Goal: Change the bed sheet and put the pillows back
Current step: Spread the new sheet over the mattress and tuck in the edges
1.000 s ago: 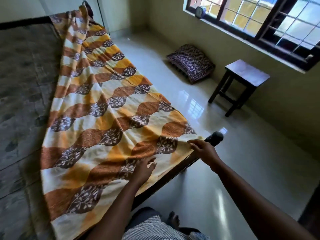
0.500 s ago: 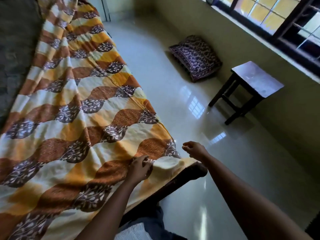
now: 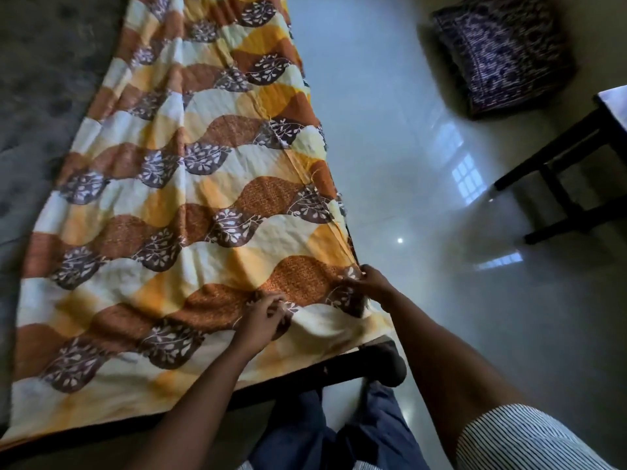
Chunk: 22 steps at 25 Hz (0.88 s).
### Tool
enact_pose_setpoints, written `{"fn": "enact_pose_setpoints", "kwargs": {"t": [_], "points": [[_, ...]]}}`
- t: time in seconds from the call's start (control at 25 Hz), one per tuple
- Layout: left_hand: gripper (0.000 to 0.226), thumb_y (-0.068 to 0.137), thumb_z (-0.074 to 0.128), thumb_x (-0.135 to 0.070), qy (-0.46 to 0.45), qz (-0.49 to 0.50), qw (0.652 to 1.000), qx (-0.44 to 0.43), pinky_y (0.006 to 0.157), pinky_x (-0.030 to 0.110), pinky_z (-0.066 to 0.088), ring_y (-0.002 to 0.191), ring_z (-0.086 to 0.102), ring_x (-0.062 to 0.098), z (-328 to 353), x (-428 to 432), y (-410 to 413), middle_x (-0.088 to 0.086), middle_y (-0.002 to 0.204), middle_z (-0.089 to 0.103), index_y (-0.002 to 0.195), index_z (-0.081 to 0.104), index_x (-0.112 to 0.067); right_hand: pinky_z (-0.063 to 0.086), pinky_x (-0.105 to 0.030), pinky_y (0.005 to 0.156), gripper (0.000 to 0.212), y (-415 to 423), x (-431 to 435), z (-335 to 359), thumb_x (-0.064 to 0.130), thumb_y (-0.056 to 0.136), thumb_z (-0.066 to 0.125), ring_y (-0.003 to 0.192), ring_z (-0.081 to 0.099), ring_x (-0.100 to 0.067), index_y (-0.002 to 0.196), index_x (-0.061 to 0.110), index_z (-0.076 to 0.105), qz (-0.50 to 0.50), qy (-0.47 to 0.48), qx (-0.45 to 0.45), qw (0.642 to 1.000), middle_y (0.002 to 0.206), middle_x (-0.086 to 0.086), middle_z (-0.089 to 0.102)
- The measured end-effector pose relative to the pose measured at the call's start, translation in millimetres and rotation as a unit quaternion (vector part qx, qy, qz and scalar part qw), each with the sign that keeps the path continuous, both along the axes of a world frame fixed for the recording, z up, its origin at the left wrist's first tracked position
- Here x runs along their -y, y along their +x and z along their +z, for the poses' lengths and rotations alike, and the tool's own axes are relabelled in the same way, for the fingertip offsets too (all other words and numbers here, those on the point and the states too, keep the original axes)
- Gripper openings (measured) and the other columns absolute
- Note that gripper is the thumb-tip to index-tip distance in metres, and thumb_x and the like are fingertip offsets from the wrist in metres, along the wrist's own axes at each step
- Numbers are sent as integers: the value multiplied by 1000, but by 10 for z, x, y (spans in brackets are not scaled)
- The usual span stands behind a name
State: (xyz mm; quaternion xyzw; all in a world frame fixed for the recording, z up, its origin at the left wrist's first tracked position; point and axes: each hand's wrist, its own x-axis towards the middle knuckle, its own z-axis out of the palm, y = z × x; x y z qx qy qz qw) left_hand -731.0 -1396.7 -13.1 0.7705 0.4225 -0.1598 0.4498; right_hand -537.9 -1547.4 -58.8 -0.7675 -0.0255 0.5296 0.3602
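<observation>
Left hand (image 3: 263, 315) pinches a fold of the bed sheet (image 3: 190, 198) with curled fingers, just inside the foot edge of the bed (image 3: 305, 371). I see the right hand (image 3: 368, 283) gripping the sheet's rumpled corner at the bed's floor-side edge. The cloth, wavy orange, brown and cream bands with leaf prints, lies creased over a mottled grey mattress (image 3: 40, 79). Away from the bed, a plump purple patterned pillow (image 3: 502, 52) sits on the glossy floor (image 3: 407, 164).

Dark wooden stool (image 3: 561, 198) at right edge, standing on glossy pale floor (image 3: 509, 334); window reflection (image 3: 468, 179) beside its legs.
</observation>
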Motion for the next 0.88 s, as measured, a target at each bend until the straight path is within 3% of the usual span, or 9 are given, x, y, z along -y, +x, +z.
{"fn": "enact_pose_setpoints", "kwargs": {"t": [0.08,0.12,0.2,0.36,0.48,0.56,0.64,0.76,0.88], "points": [[27,96,50,-21,1,38,999,5,83,28,46,105,58,19,68,197,5,1,114,61,120,60,-15,51,-34,88,50,-34,170,-97,31,78,73,104,59,-26,119,6,56,45,-15,-8,999,115,-10,61],[26,95,51,-21,-4,59,998,9,81,26,45,105,58,17,96,308,17,-1,109,61,118,61,-15,51,-34,88,46,-76,287,-120,30,78,74,101,60,-25,114,6,60,52,-12,-29,998,113,-10,63],[24,95,52,-20,-22,98,995,14,76,23,44,104,57,15,161,560,52,-1,104,60,116,62,-17,47,-29,79,38,-150,533,-89,33,78,73,91,58,-19,106,9,65,110,-30,-33,993,102,-6,64],[24,95,51,-22,-37,136,990,29,67,9,39,98,57,12,304,987,112,-1,102,61,116,61,-20,41,-29,68,22,-172,928,129,35,84,64,82,58,-22,90,14,63,214,-46,93,971,88,-4,63],[24,95,50,-26,-37,144,988,38,75,19,47,98,59,13,408,1230,133,-1,106,65,116,61,-19,41,-31,60,24,-217,1048,456,32,84,64,70,58,-26,73,14,51,184,8,175,967,73,-6,63],[24,94,50,-29,-73,177,980,47,89,34,50,103,61,18,419,1378,176,3,112,65,115,59,-21,39,-24,56,29,-306,1051,651,30,83,66,58,52,-17,67,16,47,166,57,192,966,62,-2,57],[24,90,54,-39,-112,257,958,56,92,43,51,101,61,21,456,1522,284,4,112,65,108,59,-24,32,-19,49,36,-390,1027,783,23,82,67,49,39,-9,59,19,41,162,86,237,954,55,0,47],[34,79,63,-53,-135,342,928,59,91,43,51,99,62,21,557,1695,467,1,106,66,101,60,-27,32,-24,52,24,-484,1073,884,16,80,68,54,43,-14,63,8,53,187,137,281,931,56,0,48],[50,69,77,-43,-159,382,910,27,87,42,54,95,64,25,608,1729,585,6,102,67,109,61,-16,35,-21,58,6,-589,1176,901,10,80,63,61,53,-17,75,8,65,251,237,311,885,66,-1,55]]}}
